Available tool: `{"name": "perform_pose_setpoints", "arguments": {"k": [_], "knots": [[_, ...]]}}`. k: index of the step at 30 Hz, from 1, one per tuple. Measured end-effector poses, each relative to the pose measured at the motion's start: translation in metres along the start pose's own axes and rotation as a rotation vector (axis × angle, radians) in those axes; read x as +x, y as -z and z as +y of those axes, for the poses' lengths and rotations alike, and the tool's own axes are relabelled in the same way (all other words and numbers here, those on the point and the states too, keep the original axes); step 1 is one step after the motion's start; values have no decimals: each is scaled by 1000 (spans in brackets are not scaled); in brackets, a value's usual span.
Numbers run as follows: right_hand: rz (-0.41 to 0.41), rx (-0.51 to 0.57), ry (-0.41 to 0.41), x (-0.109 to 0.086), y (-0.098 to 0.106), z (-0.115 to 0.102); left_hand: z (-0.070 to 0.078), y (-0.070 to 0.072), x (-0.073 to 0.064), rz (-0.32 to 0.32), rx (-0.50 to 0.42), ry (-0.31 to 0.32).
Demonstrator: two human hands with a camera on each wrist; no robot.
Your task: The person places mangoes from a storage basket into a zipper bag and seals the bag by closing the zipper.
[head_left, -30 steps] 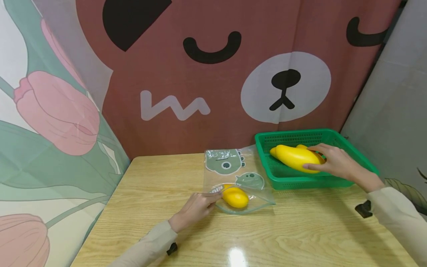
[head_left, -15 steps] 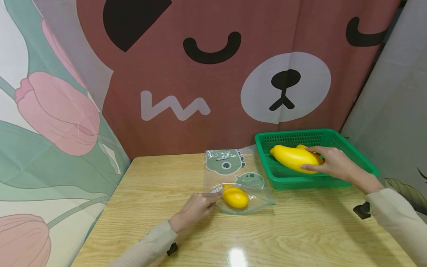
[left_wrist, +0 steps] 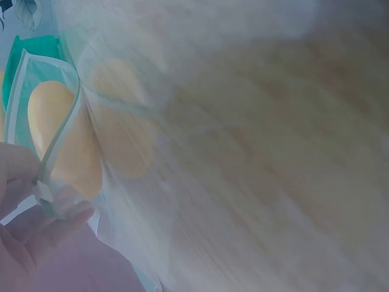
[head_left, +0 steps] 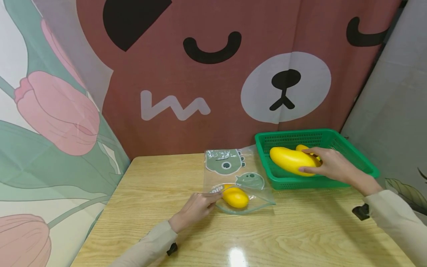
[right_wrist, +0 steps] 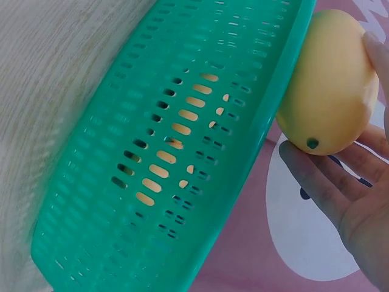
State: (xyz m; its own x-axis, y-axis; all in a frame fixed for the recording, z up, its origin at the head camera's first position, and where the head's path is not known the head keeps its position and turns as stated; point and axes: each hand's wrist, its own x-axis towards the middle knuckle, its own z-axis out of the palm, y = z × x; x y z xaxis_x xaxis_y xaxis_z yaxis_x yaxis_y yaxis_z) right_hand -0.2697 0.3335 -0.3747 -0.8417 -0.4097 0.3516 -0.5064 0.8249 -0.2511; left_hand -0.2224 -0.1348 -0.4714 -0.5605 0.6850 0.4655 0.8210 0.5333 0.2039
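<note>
My left hand (head_left: 197,207) pinches the open front edge of a clear zip bag (head_left: 237,213) printed with green dinosaur pictures. Inside that bag, close to its mouth, lies a yellow mango (head_left: 236,197); the left wrist view shows the mango (left_wrist: 67,140) through the film. Over the green basket (head_left: 300,182), my right hand (head_left: 333,163) grips a larger yellow mango (head_left: 291,160), thumb on the near side and fingers on the far side. In the right wrist view this mango (right_wrist: 328,85) shows a dark stem spot above the basket's rim. Behind it, another yellow fruit (head_left: 301,147) is partly hidden.
The basket stands at the back right of the wooden table (head_left: 160,178), next to the bag. A brown cloth (head_left: 220,129) with a bear face hangs along the table's back edge. A grey curtain (head_left: 390,111) hangs at the right.
My right hand has shifted slightly left with the large mango, which has turned a little and uncovered more of the fruit behind it. The left hand and the bag have stayed still.
</note>
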Motion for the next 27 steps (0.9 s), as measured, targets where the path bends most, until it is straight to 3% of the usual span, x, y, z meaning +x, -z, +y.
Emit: {"name": "perform_pose_setpoints", "arguments": {"k": [27], "knots": [[16, 26, 60, -1, 0, -23, 4, 3, 1, -15, 7, 21]]}}
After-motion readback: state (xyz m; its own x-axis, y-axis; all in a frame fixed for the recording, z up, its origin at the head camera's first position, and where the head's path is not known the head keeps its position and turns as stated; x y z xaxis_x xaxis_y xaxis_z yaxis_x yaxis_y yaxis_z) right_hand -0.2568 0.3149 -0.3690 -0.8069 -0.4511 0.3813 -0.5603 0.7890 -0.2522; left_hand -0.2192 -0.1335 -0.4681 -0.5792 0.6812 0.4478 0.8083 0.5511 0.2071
